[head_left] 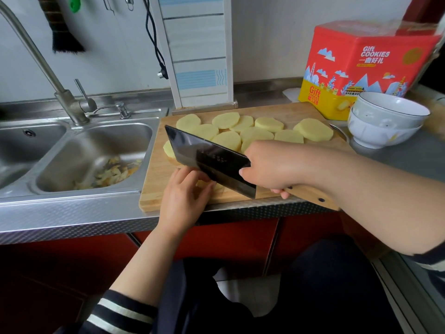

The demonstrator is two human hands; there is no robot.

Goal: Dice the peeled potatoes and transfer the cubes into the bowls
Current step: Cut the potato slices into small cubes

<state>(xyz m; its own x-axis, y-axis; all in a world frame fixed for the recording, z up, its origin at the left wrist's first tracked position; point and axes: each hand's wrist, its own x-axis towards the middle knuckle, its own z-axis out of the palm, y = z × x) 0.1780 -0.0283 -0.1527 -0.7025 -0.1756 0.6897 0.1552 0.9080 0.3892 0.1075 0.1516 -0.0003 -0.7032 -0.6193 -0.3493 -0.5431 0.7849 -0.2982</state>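
- Right hand (267,169) curls around the cleaver (209,162) at the blade-handle joint; fingers wrapped on the wooden handle, forefinger up on the blade; blade is dark, tilted, tip toward 10 o'clock.
- Left hand (185,196) sits at 6 o'clock of the board (154,186); fingers close together, bent down onto a potato piece (204,183) tucked under the blade; piece mostly hidden, so firm grip or mere steadying: cannot tell.
- Slices (313,128) spread flat across the board's far half, 11 to 2 o'clock, some overlapping; one thicker chunk (169,148) at 9 o'clock, just behind the blade tip.
- Bowls (385,119), two stacked, off the board at 3 o'clock; no potato visible in the top one.
- Progress guess: slicing into rounds looks nearly done; no strips or cubes visible yet; cross-cutting and every transfer are left, so the task is roughly a third along at best.
- Sink (96,155) at 9 o'clock holds peelings (113,174); cookie tin (356,66) at 1 o'clock behind the bowls; tap (65,97) at 10 o'clock.
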